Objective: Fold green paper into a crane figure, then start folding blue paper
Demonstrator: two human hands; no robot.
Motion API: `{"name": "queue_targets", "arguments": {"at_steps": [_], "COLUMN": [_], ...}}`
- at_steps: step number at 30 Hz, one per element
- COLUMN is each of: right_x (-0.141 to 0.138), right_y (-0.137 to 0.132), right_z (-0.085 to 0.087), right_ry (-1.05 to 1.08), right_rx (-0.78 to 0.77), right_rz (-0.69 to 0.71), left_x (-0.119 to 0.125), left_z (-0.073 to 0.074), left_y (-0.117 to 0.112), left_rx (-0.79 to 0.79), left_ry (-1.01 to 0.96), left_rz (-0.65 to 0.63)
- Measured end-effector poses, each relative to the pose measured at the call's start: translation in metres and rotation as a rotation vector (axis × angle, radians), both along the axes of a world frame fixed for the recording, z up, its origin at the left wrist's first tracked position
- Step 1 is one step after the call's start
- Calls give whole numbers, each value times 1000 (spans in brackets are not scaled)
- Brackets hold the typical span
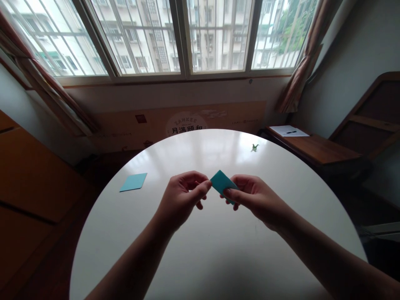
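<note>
A small folded piece of teal paper [221, 181] is held up over the table between my two hands. My right hand [251, 191] grips its right side, thumb on the front face and fingers behind. At the paper's left corner, my left hand [187, 191] pinches with thumb and forefinger. The paper's lower edge is partly covered by my right thumb and fingers. A flat square of light teal paper [133, 182] lies on the table to the left, apart from my hands.
The round white table [200, 258] spans the view. Near its far right edge stands a small green folded paper figure [254, 147]. Beyond that side, a wooden surface [325, 148] bears a white sheet [286, 131] and a pen [291, 132]. A barred window fills the back.
</note>
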State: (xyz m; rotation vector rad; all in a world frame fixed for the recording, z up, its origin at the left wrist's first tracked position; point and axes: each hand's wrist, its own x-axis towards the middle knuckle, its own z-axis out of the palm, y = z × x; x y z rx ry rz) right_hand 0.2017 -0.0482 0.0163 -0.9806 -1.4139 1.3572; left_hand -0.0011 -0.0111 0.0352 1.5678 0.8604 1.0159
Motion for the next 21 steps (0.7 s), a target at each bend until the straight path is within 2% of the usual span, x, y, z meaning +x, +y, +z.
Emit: {"name": "queue_targets", "arguments": {"at_steps": [5,9,13,17,21], "right_x": [0,2,3,1,-1], "right_y": [1,3,3,1,0], "right_z": [-2,-6,-5,-2,0], "right_ry": [83,169,128,19,66], "right_rx": [34,72,95,120,122], "right_rz": [-128,-196,-183,-147,-77], "left_x": [4,9,10,9,8], "left_z": [-6,-12,-13,-11,-12], "left_y": [-2,-5,-4,-1,0], "left_rx": [-24,-108,-162,-172,-343], "left_ry": [4,101,165,62,-63], "left_rz": [-35,-161,-293,-265,-261]}}
